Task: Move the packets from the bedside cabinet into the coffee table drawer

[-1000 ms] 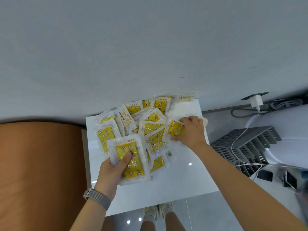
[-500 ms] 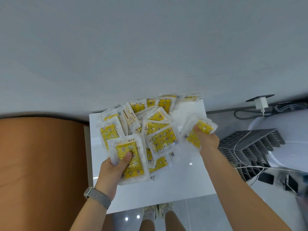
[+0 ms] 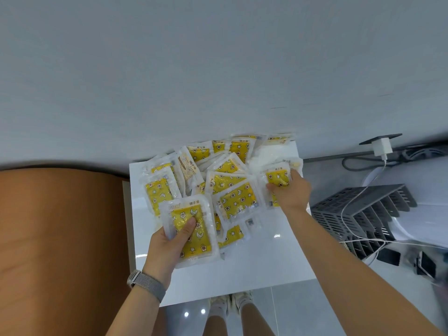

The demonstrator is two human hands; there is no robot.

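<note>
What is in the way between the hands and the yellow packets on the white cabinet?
Nothing visible. The left hand already grips a stack of packets, and the right hand grips another packet at the pile's right edge. The rest of the pile lies uncovered on the bedside cabinet. The coffee table drawer is out of view.

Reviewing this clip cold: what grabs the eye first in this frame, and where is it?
A heap of yellow-and-white packets covers the far half of the white cabinet top. The left hand grips a stack of packets at the near left of the heap, thumb on top; the right hand holds another packet at the heap's right edge. A grey slotted rack sits to the right.
</note>
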